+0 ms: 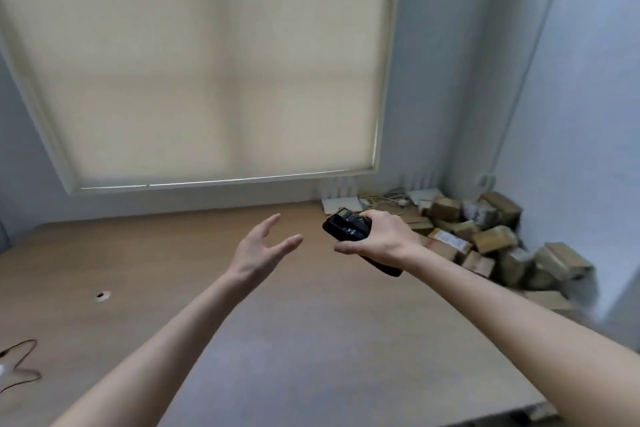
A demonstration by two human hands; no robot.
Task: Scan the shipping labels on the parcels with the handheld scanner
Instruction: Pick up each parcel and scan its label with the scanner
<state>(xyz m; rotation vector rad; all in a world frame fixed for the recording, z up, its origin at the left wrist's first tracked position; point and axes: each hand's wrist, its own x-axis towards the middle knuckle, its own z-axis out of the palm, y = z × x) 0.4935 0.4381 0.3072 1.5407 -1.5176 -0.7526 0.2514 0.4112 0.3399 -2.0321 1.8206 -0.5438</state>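
Right hand [379, 236] wrapped around a black handheld scanner [348, 230], fingers curled over its body, thumb along the near side; the scanner's head points left and away, handle end sticking out below the wrist. Left hand [258, 250] holds nothing, fingers spread and relaxed, raised above the table, just left of the scanner and apart from it. Both forearms reach out over a light brown wooden table [173, 270]. Pile of brown cardboard parcels [485, 243] heaped in the far right corner, right of the scanner hand, some with white labels facing up. White routers [341, 199] and cables sit behind them against the wall. Beige roller blind [207, 62] covers the window ahead.
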